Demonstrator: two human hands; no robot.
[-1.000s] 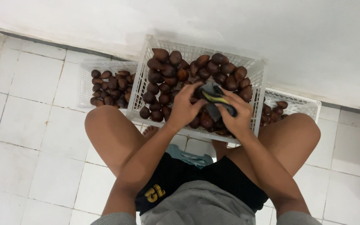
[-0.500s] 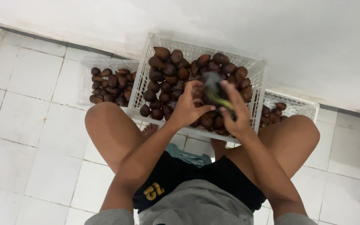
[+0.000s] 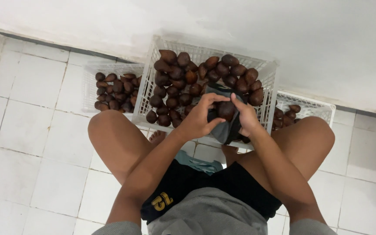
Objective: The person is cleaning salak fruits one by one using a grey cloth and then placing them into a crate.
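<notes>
Dark cloth point(image 3: 226, 130) wraps the fruit point(image 3: 226, 110) above the crate point(image 3: 270, 74); our left hand point(image 3: 200, 119) and right hand point(image 3: 245, 118) both grip it, so we'd rub gently.

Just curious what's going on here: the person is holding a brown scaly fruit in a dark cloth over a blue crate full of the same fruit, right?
Not quite: the crate is white, not blue, as the head view shows. The rest holds: both the left hand and right hand hold a brown scaly fruit in a dark cloth over it.
</notes>
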